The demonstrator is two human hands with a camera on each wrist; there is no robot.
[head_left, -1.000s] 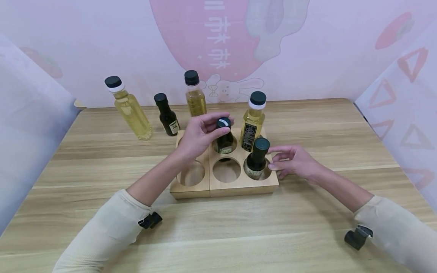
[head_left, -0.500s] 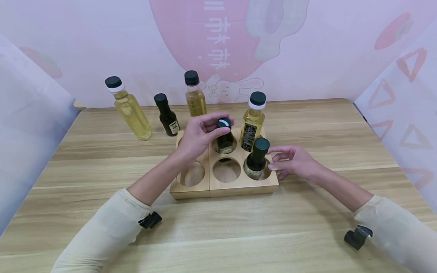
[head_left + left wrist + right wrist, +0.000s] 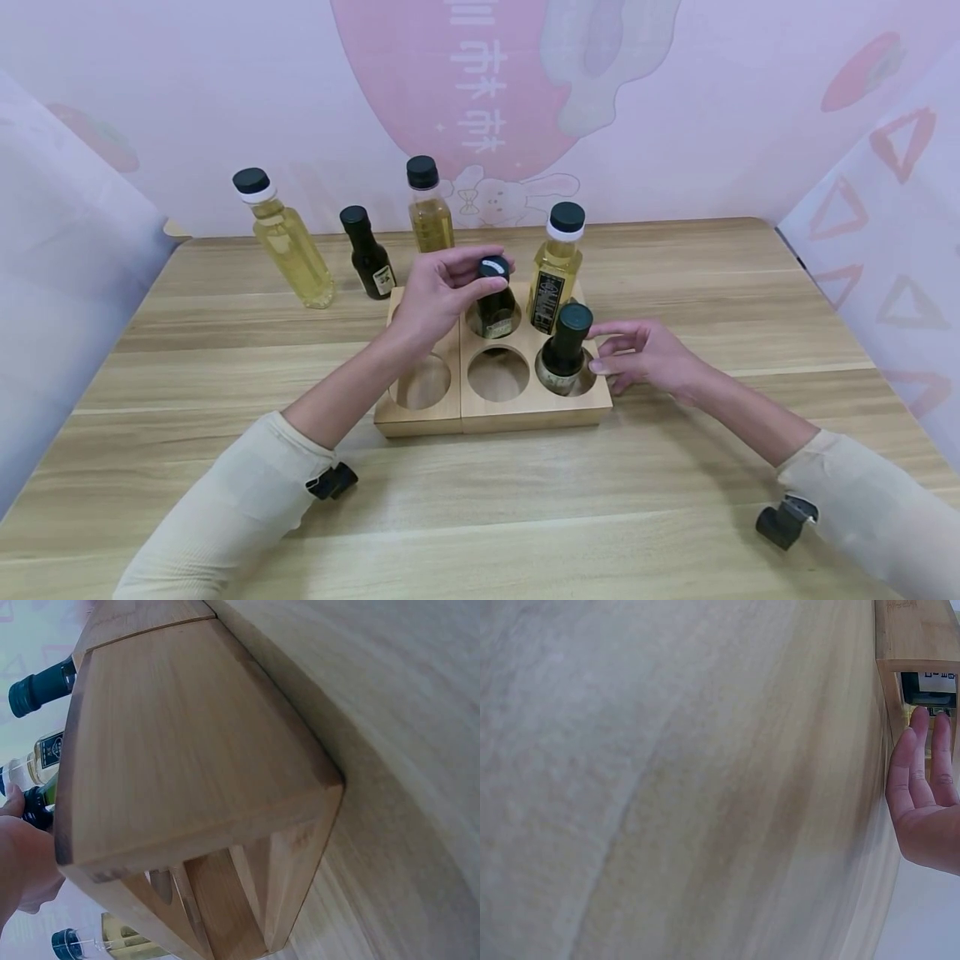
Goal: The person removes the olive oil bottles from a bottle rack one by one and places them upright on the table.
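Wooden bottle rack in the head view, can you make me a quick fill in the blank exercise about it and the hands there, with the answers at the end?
1. The left hand holds a dark bottle in the ____ row of the wooden rack.
2. The right hand is beside the front dark bottle, which sits at the rack's ____ end.
3. The clear bottle directly behind that one carries a ____ label.

Missing words: back; right; black.
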